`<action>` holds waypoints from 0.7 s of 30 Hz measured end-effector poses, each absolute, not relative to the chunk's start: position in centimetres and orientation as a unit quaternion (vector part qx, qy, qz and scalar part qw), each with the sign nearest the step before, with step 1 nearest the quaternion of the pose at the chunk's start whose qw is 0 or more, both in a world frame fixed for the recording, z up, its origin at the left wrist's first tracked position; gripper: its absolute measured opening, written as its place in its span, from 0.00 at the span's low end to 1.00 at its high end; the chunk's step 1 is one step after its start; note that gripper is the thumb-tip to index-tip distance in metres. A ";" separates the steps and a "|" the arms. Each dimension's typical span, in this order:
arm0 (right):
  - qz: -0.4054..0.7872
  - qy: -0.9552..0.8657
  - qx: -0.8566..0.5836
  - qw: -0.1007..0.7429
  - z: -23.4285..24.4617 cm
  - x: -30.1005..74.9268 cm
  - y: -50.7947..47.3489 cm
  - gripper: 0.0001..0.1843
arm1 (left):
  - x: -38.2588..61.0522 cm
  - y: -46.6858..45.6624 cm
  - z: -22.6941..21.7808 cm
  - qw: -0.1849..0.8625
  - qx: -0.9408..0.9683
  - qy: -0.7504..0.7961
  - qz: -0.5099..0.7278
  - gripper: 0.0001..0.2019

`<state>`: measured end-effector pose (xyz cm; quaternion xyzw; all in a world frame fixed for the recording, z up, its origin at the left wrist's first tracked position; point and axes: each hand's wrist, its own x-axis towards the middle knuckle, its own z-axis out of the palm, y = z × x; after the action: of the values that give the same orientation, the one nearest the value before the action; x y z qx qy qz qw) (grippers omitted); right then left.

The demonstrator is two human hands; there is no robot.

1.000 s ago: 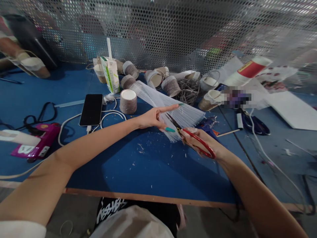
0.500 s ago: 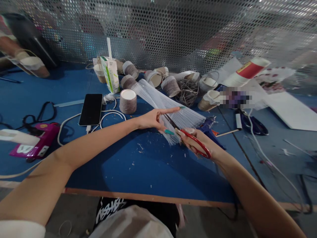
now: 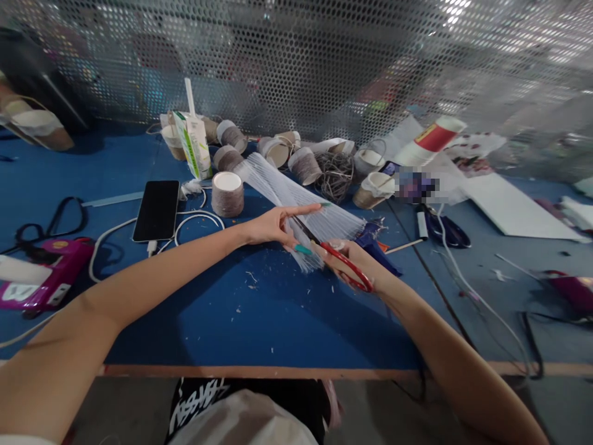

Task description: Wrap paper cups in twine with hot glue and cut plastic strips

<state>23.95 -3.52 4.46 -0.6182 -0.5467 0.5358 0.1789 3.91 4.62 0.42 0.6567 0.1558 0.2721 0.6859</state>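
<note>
A fan-shaped sheet of thin white strands [image 3: 296, 191] lies on the blue table [image 3: 259, 321]. My left hand [image 3: 273, 225] rests on it, forefinger stretched out along the sheet, the other fingers curled to pinch its near edge. My right hand [image 3: 356, 262] grips red-handled scissors [image 3: 340, 259]. Their blades reach up and left into the strands beside my left fingers. Small white scraps lie on the table below the sheet.
Several yarn-wrapped paper cups [image 3: 227, 193] and a wire tangle [image 3: 336, 173] crowd the back, by a drink carton [image 3: 192, 142]. A phone [image 3: 156, 210] with white cable lies left; a pink tool [image 3: 44, 281] far left. A perforated metal screen [image 3: 296, 62] backs the table.
The view has shifted slightly, so everything sits a little further left. Both hands and the scissors keep the same hold on the sheet of strands.
</note>
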 end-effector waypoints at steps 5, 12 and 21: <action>0.548 -0.559 -0.587 0.207 4.2 23.9 -3.6 0.22 | 4.0 4.4 0.4 0.692 0.649 0.150 0.277 0.43; 0.537 -0.557 -0.601 0.200 4.0 24.0 -3.3 0.18 | 4.1 4.8 -0.1 0.705 0.633 0.153 0.281 0.38; 0.568 -0.541 -0.595 0.173 3.4 24.9 -2.2 0.15 | 4.3 5.3 -0.7 0.756 0.521 0.194 0.346 0.24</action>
<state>24.95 -2.16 3.41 -0.5952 -0.5411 0.5684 0.1728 4.26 5.31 -0.71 0.5211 0.1942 0.3458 0.7557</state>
